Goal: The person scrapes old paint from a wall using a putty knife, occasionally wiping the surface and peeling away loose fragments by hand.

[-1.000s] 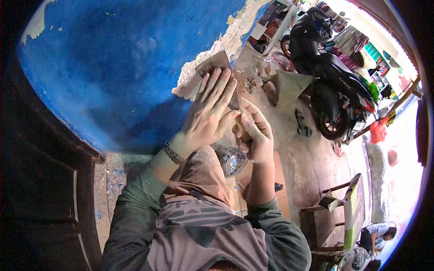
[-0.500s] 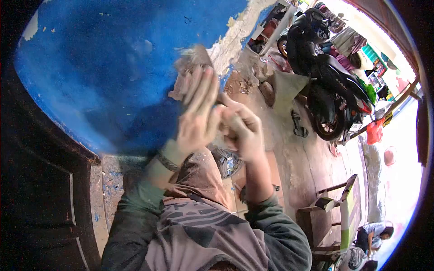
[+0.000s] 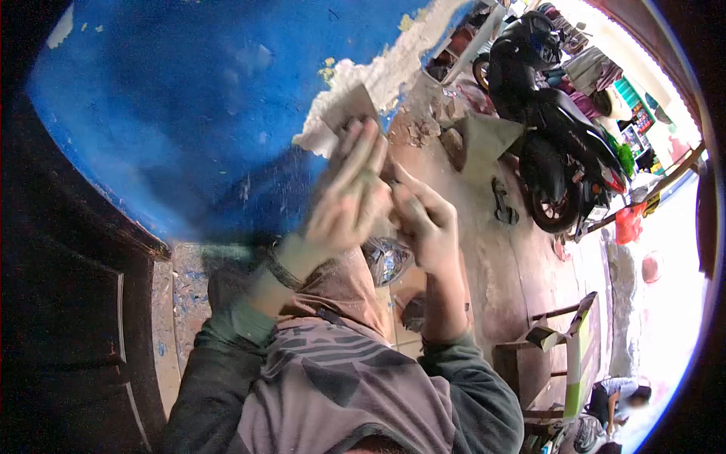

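Note:
A blue painted wall (image 3: 189,98) fills the upper left, with a rough whitish bare patch (image 3: 412,57) running along its right edge. Against the lower part of this patch lies the flat metal blade of a scraper (image 3: 354,106). My right hand (image 3: 427,219) is closed around the scraper's handle, which is mostly hidden by the fingers. My left hand (image 3: 344,204) lies flat, its stretched fingers pressing on the back of the blade near its base. Both hands are slightly blurred.
Broken plaster pieces (image 3: 423,132) lie on the floor beside the wall. A black motorbike (image 3: 548,129) stands at the right, near a sandal (image 3: 503,203). A wooden chair (image 3: 556,356) is lower right, with a person (image 3: 612,401) beyond. A plastic bag (image 3: 387,261) sits below my hands.
Both hands and the scraper have moved slightly right and down in view. Loose flakes at the blade are gone from there, and more whitish wall shows around it.

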Tool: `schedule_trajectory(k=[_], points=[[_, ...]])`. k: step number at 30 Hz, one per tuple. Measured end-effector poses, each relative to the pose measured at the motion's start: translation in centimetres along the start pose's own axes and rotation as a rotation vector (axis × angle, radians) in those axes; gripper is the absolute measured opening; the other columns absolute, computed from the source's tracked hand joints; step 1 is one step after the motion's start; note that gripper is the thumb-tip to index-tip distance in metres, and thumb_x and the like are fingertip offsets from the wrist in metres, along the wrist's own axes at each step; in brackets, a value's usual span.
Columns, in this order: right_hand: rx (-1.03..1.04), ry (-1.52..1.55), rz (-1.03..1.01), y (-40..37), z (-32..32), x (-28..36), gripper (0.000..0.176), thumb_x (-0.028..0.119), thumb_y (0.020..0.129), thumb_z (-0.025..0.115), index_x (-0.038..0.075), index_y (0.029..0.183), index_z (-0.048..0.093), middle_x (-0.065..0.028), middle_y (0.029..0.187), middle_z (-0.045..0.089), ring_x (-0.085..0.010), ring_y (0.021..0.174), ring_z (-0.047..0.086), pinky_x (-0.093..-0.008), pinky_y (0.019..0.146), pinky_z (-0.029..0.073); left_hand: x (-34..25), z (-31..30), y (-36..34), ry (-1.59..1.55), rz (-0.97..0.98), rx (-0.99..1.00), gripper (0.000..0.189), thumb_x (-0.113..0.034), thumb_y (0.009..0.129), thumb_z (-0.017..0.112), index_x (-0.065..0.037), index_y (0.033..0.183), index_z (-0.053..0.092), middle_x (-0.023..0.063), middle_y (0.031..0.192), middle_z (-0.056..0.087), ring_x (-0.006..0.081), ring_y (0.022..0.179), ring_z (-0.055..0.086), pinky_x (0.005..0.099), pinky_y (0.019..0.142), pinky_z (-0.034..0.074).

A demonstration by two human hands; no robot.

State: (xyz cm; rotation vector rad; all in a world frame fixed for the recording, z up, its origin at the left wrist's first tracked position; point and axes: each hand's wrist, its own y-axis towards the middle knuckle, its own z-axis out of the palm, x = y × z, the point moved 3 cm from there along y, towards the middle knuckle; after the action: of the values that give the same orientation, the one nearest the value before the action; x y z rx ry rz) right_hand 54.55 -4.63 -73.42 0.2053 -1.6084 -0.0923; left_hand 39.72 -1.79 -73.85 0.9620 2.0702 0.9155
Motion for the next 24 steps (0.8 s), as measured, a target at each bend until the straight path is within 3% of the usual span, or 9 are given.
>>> schedule_trajectory(k=[1, 3, 5, 7, 9, 14, 17, 20, 24], points=[[-0.015, 0.076, -0.039, 0.2, -0.2, -0.3, 0.032, 0.008, 0.092, 0.051, -0.001, 0.122, 0.057, 0.0054, 0.074, 0.055, -0.0011, 0.061, 0.043, -0.0170, 0.054, 0.036, -0.5, 1.0, 0.0, -0.038, -0.013, -0.054, 0.052, -0.020, 0.094, 0.039, 0.014, 0.132, 0.035, 0.0316, 0.142, 0.027, 0.0454, 0.135, 0.022, 0.0483, 0.111, 0.018], [0.015, -0.091, -0.184, 1.8, 0.3, -0.4, 0.032, 0.010, 0.093, 0.052, -0.001, 0.123, 0.057, 0.0048, 0.076, 0.057, -0.0018, 0.061, 0.044, -0.0173, 0.054, 0.036, -0.1, 1.1, 0.0, 0.029, -0.047, -0.147, 0.052, -0.020, 0.094, 0.039, 0.016, 0.131, 0.034, 0.0326, 0.142, 0.026, 0.0463, 0.135, 0.021, 0.0489, 0.111, 0.018], [0.031, 0.144, -0.069, 1.8, 2.8, 0.6, 0.032, 0.009, 0.094, 0.051, -0.002, 0.124, 0.055, 0.0030, 0.081, 0.059, -0.0024, 0.063, 0.045, -0.0172, 0.055, 0.037, 0.0, -1.1, 0.8, 0.083, -0.107, -0.171, 0.053, -0.020, 0.093, 0.041, 0.015, 0.132, 0.035, 0.0330, 0.142, 0.026, 0.0474, 0.135, 0.020, 0.0493, 0.111, 0.018], [0.088, 0.083, 0.004, 0.9, 1.8, 0.9, 0.034, 0.007, 0.094, 0.050, -0.003, 0.126, 0.053, 0.0014, 0.087, 0.061, -0.0031, 0.065, 0.047, -0.0172, 0.057, 0.039, 0.1, -0.9, 0.2, 0.071, -0.086, -0.189, 0.053, -0.019, 0.092, 0.042, 0.015, 0.132, 0.034, 0.0335, 0.141, 0.026, 0.0477, 0.134, 0.020, 0.0494, 0.111, 0.018], [0.022, -0.039, 0.000, 0.3, 0.0, 0.8, 0.034, 0.005, 0.093, 0.049, -0.002, 0.127, 0.053, 0.0009, 0.089, 0.061, -0.0032, 0.066, 0.047, -0.0172, 0.058, 0.040, -0.1, 0.2, -0.1, -0.074, -0.003, -0.056, 0.054, -0.021, 0.092, 0.043, 0.015, 0.133, 0.034, 0.0333, 0.141, 0.026, 0.0474, 0.134, 0.020, 0.0494, 0.111, 0.018], [0.079, 0.083, -0.119, 2.4, 3.2, 0.3, 0.035, 0.007, 0.092, 0.049, 0.001, 0.127, 0.054, 0.0012, 0.079, 0.057, -0.0032, 0.063, 0.047, -0.0177, 0.056, 0.038, 0.3, -1.1, 1.0, 0.077, -0.100, -0.263, 0.057, -0.026, 0.095, 0.038, 0.013, 0.135, 0.031, 0.0307, 0.143, 0.025, 0.0452, 0.136, 0.019, 0.0508, 0.112, 0.013], [0.086, 0.018, -0.080, 1.7, 3.4, 1.9, 0.037, 0.012, 0.092, 0.050, 0.003, 0.128, 0.053, 0.0045, 0.067, 0.049, -0.0020, 0.053, 0.041, -0.0174, 0.048, 0.034, 0.7, -2.5, 0.9, 0.072, -0.057, -0.185, 0.055, -0.025, 0.095, 0.038, 0.013, 0.134, 0.032, 0.0301, 0.143, 0.027, 0.0447, 0.135, 0.021, 0.0485, 0.112, 0.015], [-0.005, -0.016, -0.056, 0.2, -0.4, 0.0, 0.037, 0.013, 0.093, 0.050, 0.004, 0.129, 0.052, 0.0034, 0.066, 0.052, -0.0011, 0.050, 0.041, -0.0165, 0.043, 0.032, -0.7, 0.4, 0.1, -0.024, -0.022, -0.042, 0.058, -0.026, 0.092, 0.047, 0.012, 0.134, 0.034, 0.0284, 0.143, 0.029, 0.0433, 0.135, 0.023, 0.0479, 0.111, 0.019], [-0.046, 0.260, 0.005, -0.5, -0.3, 0.3, 0.036, 0.017, 0.095, 0.051, 0.003, 0.128, 0.052, 0.0013, 0.065, 0.052, -0.0014, 0.045, 0.038, -0.0159, 0.040, 0.029, -1.0, 0.7, 2.4, -0.035, 0.116, -0.185, 0.050, -0.028, 0.089, 0.050, 0.008, 0.124, 0.050, 0.0269, 0.135, 0.041, 0.0412, 0.131, 0.032, 0.0483, 0.111, 0.021]])
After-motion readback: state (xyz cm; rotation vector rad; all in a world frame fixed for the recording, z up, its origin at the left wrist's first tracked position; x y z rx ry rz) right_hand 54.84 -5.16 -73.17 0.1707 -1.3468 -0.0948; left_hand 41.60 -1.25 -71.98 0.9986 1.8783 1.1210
